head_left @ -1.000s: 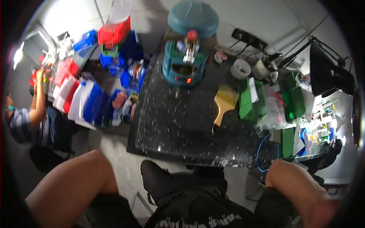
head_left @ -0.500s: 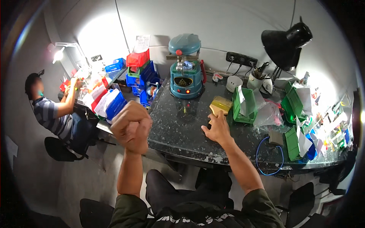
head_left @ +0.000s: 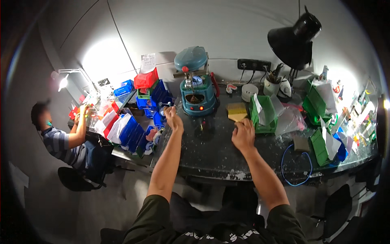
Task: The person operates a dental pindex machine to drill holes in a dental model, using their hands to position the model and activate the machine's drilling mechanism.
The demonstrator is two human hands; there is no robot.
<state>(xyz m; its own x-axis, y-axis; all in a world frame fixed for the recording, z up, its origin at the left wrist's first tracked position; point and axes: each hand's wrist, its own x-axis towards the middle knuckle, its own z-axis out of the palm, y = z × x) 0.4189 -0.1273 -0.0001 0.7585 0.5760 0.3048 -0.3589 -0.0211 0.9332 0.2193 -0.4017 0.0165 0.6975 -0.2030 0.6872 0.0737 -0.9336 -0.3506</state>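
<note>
Brush (head_left: 236, 109) in the right hand (head_left: 244, 136), left hand (head_left: 173, 119) by the blue bins (head_left: 131, 133)

At the far left of my remote view, a seated co-worker (head_left: 61, 139) in a striped shirt worked at another bench. The blue bins came next, with the left hand just in front of them, near the table's (head_left: 207, 148) left edge. Its fingers were curled, but I could not tell whether they gripped anything or touched a bin. To the right stood the blue-green machine (head_left: 199, 99), a red light showing low on its front.

Right of the machine lay the brush, on or just above the table, yellow bristles pointing away from the wearer. The right fingers were clamped on its pale handle; the palm hid the rest. I judged that a firm hold with a loose wrist suited it, bristles kept low and spread evenly. The green bin (head_left: 265, 125) stood just beside that hand, so I reckoned any stroke was safest directed away from its wall. Further right, a looped blue cable (head_left: 283, 166) hung near the front edge, something I would have kept the forearm clear of.
</note>
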